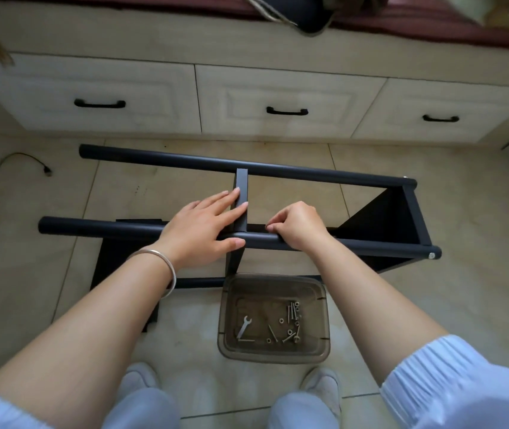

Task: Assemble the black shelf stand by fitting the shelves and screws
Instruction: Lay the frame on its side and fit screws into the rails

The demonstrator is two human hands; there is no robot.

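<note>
The black shelf stand (309, 176) lies on its side on the tiled floor, before the drawers. The left hand (203, 226) rests flat, fingers straight, on the middle shelf (242, 188). The right hand (296, 226) curls around the near pole (98, 228). The screws (293, 311) lie in a small tray (273, 284).

Black shelf stand (324, 176) lying sideways on floor tiles, middle shelf (241, 193) edge-up between round poles, screws (293, 311) loose in tray.

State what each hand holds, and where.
Left hand rests flat on the middle shelf at the near pole. Right hand grips that pole beside the shelf.
</note>
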